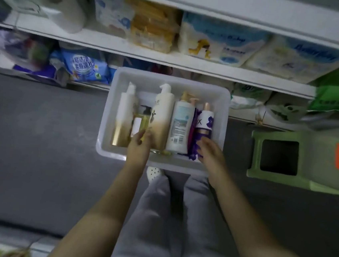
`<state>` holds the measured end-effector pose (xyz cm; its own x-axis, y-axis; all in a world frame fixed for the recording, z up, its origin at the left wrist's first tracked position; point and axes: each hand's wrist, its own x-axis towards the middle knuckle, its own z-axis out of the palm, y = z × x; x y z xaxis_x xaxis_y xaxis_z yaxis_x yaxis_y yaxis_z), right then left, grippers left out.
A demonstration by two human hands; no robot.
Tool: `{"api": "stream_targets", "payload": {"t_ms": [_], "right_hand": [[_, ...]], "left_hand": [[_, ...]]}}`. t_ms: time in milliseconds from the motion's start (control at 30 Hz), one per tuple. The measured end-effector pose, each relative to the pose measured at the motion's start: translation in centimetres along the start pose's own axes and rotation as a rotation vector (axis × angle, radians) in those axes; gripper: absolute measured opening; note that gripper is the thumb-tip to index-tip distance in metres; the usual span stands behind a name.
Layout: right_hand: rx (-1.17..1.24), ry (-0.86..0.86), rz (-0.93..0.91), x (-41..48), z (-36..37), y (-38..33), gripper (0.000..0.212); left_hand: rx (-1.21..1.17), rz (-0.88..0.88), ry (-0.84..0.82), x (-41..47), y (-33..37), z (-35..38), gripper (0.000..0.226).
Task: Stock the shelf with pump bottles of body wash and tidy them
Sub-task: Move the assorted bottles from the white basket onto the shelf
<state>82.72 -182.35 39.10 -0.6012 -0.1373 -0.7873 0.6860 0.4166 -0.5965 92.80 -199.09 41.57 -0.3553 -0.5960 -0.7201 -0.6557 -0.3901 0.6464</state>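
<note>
Floor (37, 145) grey | bin (222, 96) below shelf (131, 47) | fingers: cannot tell, both hands

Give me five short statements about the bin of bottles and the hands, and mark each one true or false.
1. The bottles lie in a white plastic bin on the floor. True.
2. The left hand is at the bottles' near ends. True.
3. The purple bottle lies at the bin's left side. False: it is at the right side, by the right hand.
4. The green stool stands left of the bin. False: it stands to the right.
5. A toilet paper roll sits on a shelf above. True.
</note>
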Motion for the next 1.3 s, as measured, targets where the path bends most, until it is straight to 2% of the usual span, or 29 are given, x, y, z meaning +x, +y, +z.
{"api": "stream_targets", "payload": {"t_ms": [100, 233, 367, 433, 467, 500, 567, 667, 833, 933, 967, 1067, 1100, 1200, 1300], "right_hand": [[0.064, -0.045, 0.028, 1.9, 1.0, 0.2, 0.015], [0.093, -0.094, 0.052, 3.5, 2.2, 0.2, 0.026], [0.116, -0.087, 0.062, 4.5, 2.2, 0.3, 0.025], [0.117, -0.099, 0.054, 4.9, 2.2, 0.4, 0.023], [0.118, -0.107, 0.053, 5.0, 2.2, 0.4, 0.022], [0.121, -0.112, 0.052, 5.1, 2.3, 0.5, 0.024], [0.128, -0.115, 0.054, 5.3, 2.3, 0.4, 0.033], [0.149, -0.108, 0.046, 5.8, 2.2, 0.3, 0.037], [0.189, -0.107, 0.045, 5.8, 2.3, 0.3, 0.029], [0.185, -0.102, 0.054, 5.6, 2.4, 0.4, 0.030], [0.190, -0.100, 0.057, 5.6, 2.4, 0.4, 0.029], [0.199, -0.099, 0.059, 5.1, 2.4, 0.1, 0.026], [0.198, -0.098, 0.051, 4.8, 2.5, -0.1, 0.028], [0.183, -0.083, -0.009, 3.5, 2.5, -0.8, 0.029], [0.121, -0.092, -0.066, 2.1, 2.6, -1.7, 0.030]], "left_hand": [[0.043, -0.038, -0.021, 2.0, -1.2, 0.8, 0.050], [0.097, -0.036, -0.043, 4.0, -2.1, 1.6, 0.063], [0.121, -0.086, -0.066, 5.2, -2.2, 1.5, 0.073], [0.120, -0.134, -0.079, 5.7, -2.0, 1.3, 0.067], [0.116, -0.151, -0.098, 5.9, -1.9, 1.2, 0.056], [0.107, -0.169, -0.127, 6.0, -1.6, 1.1, 0.046], [0.059, -0.191, -0.182, 6.4, -1.1, 1.3, 0.042], [0.003, -0.221, -0.202, 6.8, -1.0, 1.8, 0.051], [-0.116, -0.292, -0.221, 6.8, -1.2, 2.2, 0.067], [-0.121, -0.315, -0.243, 6.9, -0.9, 2.0, 0.093], [-0.134, -0.330, -0.265, 7.0, -0.7, 1.9, 0.094], [-0.223, -0.368, -0.302, 7.0, 0.2, 2.1, 0.057], [-0.244, -0.386, -0.303, 6.9, 0.4, 2.1, 0.051], [-0.249, -0.413, -0.325, 5.7, 0.7, 1.7, 0.058], [-0.262, -0.384, -0.308, 3.5, 0.3, 1.2, 0.055]]}}
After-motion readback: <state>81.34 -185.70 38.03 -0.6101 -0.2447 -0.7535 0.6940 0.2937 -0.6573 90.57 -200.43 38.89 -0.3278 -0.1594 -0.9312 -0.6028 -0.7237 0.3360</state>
